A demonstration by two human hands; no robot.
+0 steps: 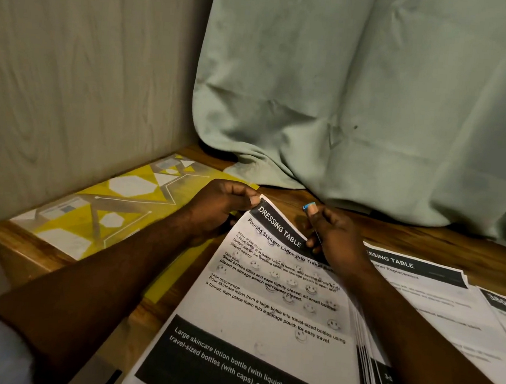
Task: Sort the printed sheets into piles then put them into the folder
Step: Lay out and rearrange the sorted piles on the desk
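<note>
Separation is going best if the left hand (223,207), pinching the top sheet (265,315) by its far corner at frame centre, is lifting that one alone while the right hand (333,235), fingers curled on the stack (365,348), is holding the rest. The sheet, white with black bands headed DRESSING TABLE, is lying lower centre on the bench (425,237), right of the yellow folder (122,205).

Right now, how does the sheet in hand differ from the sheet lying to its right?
Held sheet has its top edge lifted, pinched by left hand and right hand; right sheet lies flat. Held sheet reads Pouring Skincare Lotion; right sheet reads Label Replacement. Both carry black DRESSING TABLE headers.
</note>
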